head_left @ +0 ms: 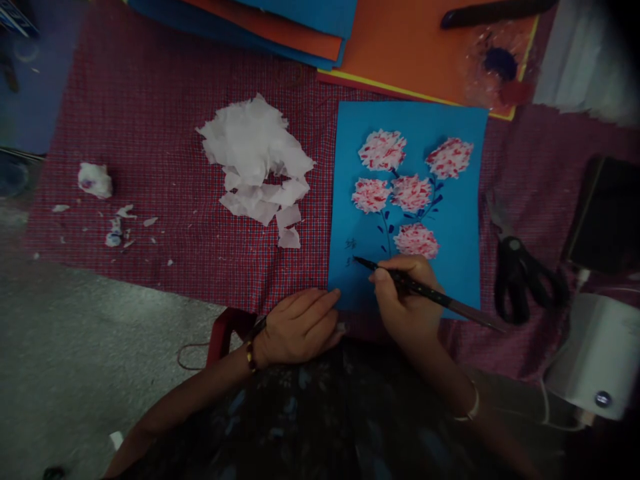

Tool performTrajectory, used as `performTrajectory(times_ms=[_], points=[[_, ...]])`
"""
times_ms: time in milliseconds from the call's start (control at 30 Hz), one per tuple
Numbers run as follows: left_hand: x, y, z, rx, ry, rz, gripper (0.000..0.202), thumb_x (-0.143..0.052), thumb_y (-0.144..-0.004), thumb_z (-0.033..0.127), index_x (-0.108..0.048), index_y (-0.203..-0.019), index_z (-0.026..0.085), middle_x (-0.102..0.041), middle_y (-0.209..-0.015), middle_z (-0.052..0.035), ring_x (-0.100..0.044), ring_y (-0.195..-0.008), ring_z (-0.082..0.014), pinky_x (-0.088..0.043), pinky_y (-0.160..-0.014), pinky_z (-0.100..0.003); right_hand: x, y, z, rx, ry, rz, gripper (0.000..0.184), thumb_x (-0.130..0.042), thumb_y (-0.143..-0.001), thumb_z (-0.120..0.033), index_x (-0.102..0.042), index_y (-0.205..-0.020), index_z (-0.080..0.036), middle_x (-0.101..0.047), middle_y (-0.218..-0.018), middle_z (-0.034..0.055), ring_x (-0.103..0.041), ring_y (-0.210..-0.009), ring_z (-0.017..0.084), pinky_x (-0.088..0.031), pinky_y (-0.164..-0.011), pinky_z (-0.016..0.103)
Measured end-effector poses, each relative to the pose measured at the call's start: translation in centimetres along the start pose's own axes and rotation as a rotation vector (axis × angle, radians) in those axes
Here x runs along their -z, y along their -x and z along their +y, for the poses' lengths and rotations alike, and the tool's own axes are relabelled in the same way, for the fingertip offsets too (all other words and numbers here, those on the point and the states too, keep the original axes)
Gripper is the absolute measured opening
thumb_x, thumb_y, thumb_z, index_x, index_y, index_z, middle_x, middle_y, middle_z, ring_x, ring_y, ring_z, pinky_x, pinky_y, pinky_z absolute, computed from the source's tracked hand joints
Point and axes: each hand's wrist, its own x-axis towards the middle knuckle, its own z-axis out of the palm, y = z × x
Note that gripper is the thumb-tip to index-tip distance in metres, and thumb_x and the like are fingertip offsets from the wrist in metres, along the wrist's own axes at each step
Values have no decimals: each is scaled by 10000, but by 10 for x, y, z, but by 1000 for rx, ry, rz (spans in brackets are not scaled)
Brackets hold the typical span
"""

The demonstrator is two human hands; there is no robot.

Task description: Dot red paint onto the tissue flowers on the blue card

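A sheet of blue paper (457, 267) lies on the checked cloth, bearing several pink-and-white textured flowers (383, 151) with dark blue stems and leaves. My right hand (407, 300) rests at its lower part, fingers closed round a slim black brush pen (457, 308). The pen's tip touches the paper by small dark handwritten characters (351, 245) at the lower left. My left hand (303, 327) lies flat, palm down, at the table's near edge, its fingertips at the sheet's lower left corner and nothing visibly held.
Torn white paper pieces (255, 147) are heaped left of the sheet. Black-handled scissors (515, 267) lie to its right, near a dark phone (607, 217) and a white device (595, 353). Crumpled white wads (95, 180) sit far left; orange sheets (400, 47) lie behind.
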Motion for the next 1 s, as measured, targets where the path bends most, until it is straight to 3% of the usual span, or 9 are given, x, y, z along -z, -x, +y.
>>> performTrajectory(times_ms=[200,700,867,1000], points=[[1,-2,0,3,-8,7,173,-615,-836,330,-628,-864,160,-704,-1072,-54,-664,-901,-187,-553,-771,-290,3,-1,0,45,15,8,79,-593,-777,-159,-554,-767,-226,-576,-694,-19,-560,-619,137,-440,-563,296],[-1,1,0,-1,4,11,188,-630,-823,319,-633,-870,137,-697,-1087,-63,-653,-902,-199,-547,-770,-301,1,2,3,45,-42,-23,79,-604,-799,-180,-564,-825,-243,-591,-751,-14,-579,-645,139,-456,-582,303],[-1,0,1,1,3,12,197,-638,-820,329,-636,-867,138,-696,-1090,-67,-652,-904,-198,-547,-764,-298,2,1,2,30,-17,51,68,-591,-814,-182,-566,-844,-238,-588,-763,-8,-573,-651,139,-459,-590,307],[-1,2,0,-2,-1,3,203,-633,-822,343,-638,-862,145,-693,-1100,-64,-650,-912,-200,-544,-766,-300,2,-2,-1,72,5,30,75,-592,-803,-167,-568,-813,-238,-590,-735,-15,-565,-638,136,-459,-582,299]])
